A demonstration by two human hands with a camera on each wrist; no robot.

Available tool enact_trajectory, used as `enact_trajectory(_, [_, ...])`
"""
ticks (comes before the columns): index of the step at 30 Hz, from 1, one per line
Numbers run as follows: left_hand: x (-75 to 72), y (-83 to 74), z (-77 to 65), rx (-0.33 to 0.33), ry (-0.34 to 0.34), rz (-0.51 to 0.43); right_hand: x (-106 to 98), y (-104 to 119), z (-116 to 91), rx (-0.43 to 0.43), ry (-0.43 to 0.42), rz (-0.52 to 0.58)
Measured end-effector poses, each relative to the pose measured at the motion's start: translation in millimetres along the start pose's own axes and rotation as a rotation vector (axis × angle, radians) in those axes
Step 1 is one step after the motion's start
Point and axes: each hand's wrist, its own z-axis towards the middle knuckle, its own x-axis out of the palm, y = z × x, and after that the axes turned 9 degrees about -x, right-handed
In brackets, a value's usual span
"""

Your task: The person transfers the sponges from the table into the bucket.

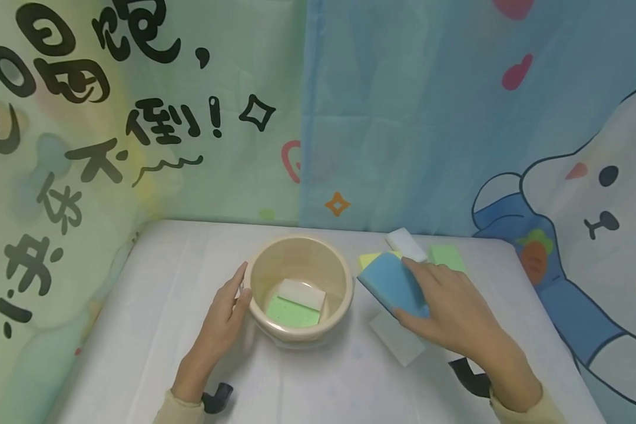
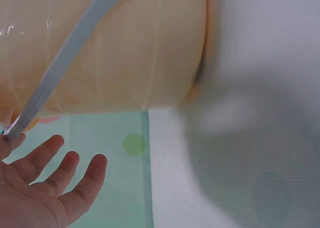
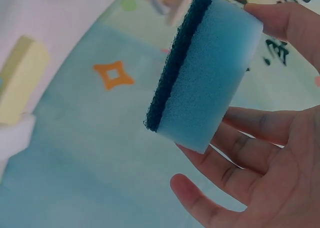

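Note:
A cream bucket (image 1: 297, 259) stands on the white table, holding a white block (image 1: 301, 293) and a green sponge (image 1: 292, 312). My left hand (image 1: 219, 321) rests against the bucket's left side, thumb at the rim. In the left wrist view its fingers (image 2: 90, 180) are spread loosely beside the bucket, near the end of a grey handle (image 2: 57, 65). My right hand (image 1: 450, 306) grips a blue sponge (image 1: 394, 282) between thumb and fingers, just right of the bucket. A dark scouring layer (image 3: 177, 63) covers one face of that sponge in the right wrist view.
Behind the right hand lie a white block (image 1: 406, 244), a green sponge (image 1: 447, 257) and a partly hidden yellow sponge (image 1: 369, 259). A pale flat rectangular piece (image 1: 400, 341) lies below the blue sponge. Printed cloth (image 1: 392, 129) hangs along the table's back edge.

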Motion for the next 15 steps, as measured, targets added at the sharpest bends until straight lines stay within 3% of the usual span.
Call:
enact_trajectory(6, [-0.5,0.9,0.0,0.005,0.002,-0.011,-5,14,26,-0.089,-0.002,0.049])
enact_trajectory(15, [0.6,2.1,1.2,0.002,0.002,-0.003,13,33,67,-0.263,-0.018,0.088])
